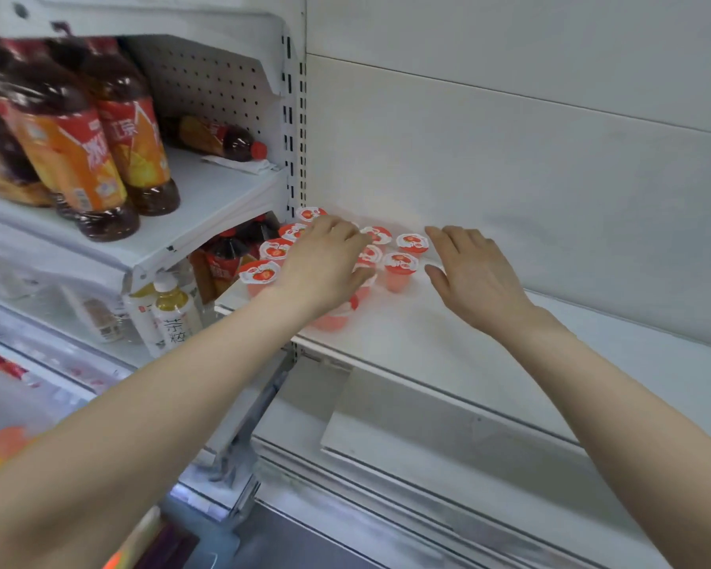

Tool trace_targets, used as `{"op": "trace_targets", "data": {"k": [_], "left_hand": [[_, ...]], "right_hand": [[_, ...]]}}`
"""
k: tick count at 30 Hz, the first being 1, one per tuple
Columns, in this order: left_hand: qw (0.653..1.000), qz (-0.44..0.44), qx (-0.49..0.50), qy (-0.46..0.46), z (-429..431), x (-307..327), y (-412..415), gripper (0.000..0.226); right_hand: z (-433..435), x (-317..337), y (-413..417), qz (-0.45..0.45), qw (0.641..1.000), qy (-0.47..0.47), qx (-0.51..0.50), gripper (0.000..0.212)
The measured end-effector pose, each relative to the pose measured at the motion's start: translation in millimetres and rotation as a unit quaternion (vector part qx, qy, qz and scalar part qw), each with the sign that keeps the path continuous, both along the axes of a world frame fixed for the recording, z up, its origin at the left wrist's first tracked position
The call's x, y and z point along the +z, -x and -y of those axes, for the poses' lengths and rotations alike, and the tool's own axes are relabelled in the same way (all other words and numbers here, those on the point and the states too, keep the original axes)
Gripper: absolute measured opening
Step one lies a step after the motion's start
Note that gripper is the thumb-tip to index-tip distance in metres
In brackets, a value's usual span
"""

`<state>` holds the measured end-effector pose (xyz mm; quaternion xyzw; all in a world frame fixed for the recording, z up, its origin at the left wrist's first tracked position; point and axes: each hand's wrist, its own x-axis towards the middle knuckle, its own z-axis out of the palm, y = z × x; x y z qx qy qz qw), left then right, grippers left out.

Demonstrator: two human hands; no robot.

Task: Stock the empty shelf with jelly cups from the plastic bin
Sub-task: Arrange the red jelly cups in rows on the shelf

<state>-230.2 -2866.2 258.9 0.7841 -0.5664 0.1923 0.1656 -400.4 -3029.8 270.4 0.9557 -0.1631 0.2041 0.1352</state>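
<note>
The jelly cups (401, 264) cluster at the left end of the shelf (489, 363), beneath the left grip (325, 260), whose bent fingers may or may not pinch one, while the right grip (475, 273), released, hovers just to their right.

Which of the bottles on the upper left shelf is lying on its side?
The red-capped bottle at the back by the pegboard; the front ones stand upright.
</note>
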Motion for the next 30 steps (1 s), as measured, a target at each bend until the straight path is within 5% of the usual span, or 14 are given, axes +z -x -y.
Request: {"op": "trace_targets", "data": {"k": [7, 15, 30], "left_hand": [[0.997, 0.068, -0.013, 0.020, -119, 1, -16, 0.049], [0.999, 0.039, 0.028, 0.020, -272, -37, -29, 0.044], [0.937, -0.183, 0.286, -0.082, -524, -201, -42, 0.041]], "right_hand": [[-100, 4, -10, 0.002, 0.999, 0.005, 0.034, 0.051], [-240, -28, -37, -0.013, 0.994, -0.010, 0.107, 0.054], [-432, -190, -117, -0.170, 0.932, -0.140, 0.287, 0.046]]}}
